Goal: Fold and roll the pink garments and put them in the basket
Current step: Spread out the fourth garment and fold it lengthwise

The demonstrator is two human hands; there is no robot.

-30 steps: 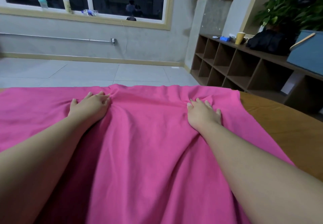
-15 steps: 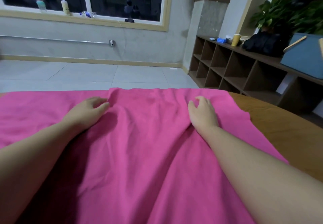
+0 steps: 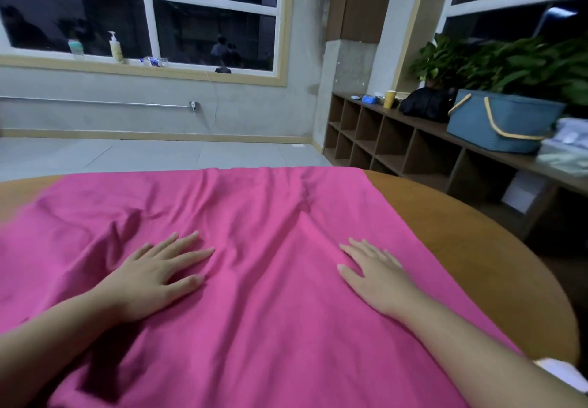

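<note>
Since the frame a second ago, I see both hands have slid back from the far edge of the pink garment (image 3: 270, 280) toward me, and the view has lifted so the blue basket (image 3: 499, 121) on the shelf unit (image 3: 413, 140) now shows whole. My left hand (image 3: 152, 275) and right hand (image 3: 375, 275) lie flat on the cloth, fingers straight and spread, gripping nothing. The garment is spread across the wooden desk (image 3: 461, 239), wrinkled, with creases running between the hands. Its near edge and left side run out of view, so I cannot tell its shape. The basket's contents are hidden.
</note>
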